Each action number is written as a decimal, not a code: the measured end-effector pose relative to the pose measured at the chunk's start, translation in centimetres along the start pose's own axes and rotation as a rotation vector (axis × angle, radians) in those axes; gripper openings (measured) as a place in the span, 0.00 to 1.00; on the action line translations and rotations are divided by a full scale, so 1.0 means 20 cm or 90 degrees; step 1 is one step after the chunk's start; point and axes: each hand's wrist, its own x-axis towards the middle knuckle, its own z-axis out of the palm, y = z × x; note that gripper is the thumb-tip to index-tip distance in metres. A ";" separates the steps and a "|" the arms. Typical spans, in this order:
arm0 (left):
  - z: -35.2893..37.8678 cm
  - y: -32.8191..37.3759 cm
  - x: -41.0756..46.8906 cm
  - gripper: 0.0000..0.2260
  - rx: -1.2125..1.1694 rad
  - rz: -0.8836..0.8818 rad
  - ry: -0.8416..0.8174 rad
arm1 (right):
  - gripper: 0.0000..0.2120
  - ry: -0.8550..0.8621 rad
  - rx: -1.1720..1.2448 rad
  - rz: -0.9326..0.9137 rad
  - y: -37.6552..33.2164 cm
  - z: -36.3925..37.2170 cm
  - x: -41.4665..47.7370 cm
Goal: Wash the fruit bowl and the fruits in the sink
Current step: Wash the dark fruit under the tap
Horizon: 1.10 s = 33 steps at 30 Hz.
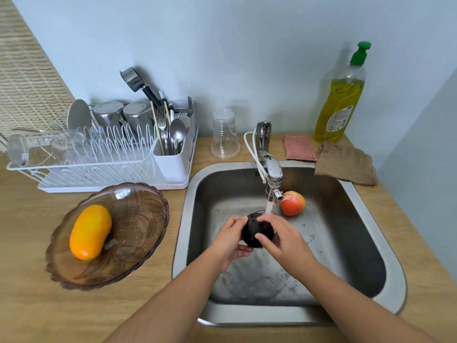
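Head view, hands: your left hand (pixel 228 240) and right hand (pixel 280 240) are close together over the sink (pixel 179 243); both are curled round the dark fruit (pixel 256 231), one on each side

Dark fruit: held above the middle of the basin, its far edge at the water stream (pixel 269 206) falling from the tap (pixel 272 169); it looks nearly round, so I cannot tell a long axis or which end points up

Red-orange fruit (pixel 293 203): on the basin floor, just right of the stream and far of your hands; apart from them

Fruit bowl (pixel 138 219): upright on the tabletop (pixel 29 313), left of the sink, mouth up; probably not yet washed

Yellow-orange fruit (pixel 90 232): lying in the bowl's left half; long axis runs near to far, the far end leaning slightly right

Risk, slip: the dark fruit is wet and smooth, so it could squirt out of your hands and drop into the basin, perhaps bruising

Risk, splash: turning it under the stream could throw water onto the tabletop

Risk, bowl: wet hands on that smooth bowl invite a slip; lifted with the fruit inside, it could roll and tip
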 end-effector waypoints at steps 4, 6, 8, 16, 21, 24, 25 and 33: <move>-0.05 0.00 -0.07 0.12 -0.015 0.041 0.015 | 0.14 -0.013 0.107 0.067 -0.09 0.02 -0.01; -0.07 0.00 -0.08 0.10 -0.033 0.058 0.004 | 0.17 -0.023 0.149 0.090 -0.09 0.02 -0.01; -0.09 0.00 -0.09 0.12 -0.031 0.084 -0.005 | 0.20 -0.027 0.177 0.099 -0.11 0.03 0.00; -0.26 0.02 -0.20 0.18 0.109 0.231 0.027 | 0.27 -0.053 0.148 0.079 -0.26 0.04 0.02; -0.32 0.04 -0.25 0.22 0.146 0.312 0.062 | 0.28 -0.052 0.145 0.052 -0.35 0.01 0.03; -0.35 0.04 -0.27 0.23 0.136 0.335 0.062 | 0.30 -0.058 0.159 0.050 -0.38 0.00 0.03; -0.35 0.04 -0.28 0.23 0.134 0.339 0.060 | 0.30 -0.059 0.166 0.050 -0.38 0.00 0.03; -0.36 0.03 -0.30 0.24 0.140 0.341 0.053 | 0.31 -0.059 0.179 0.043 -0.38 0.01 0.02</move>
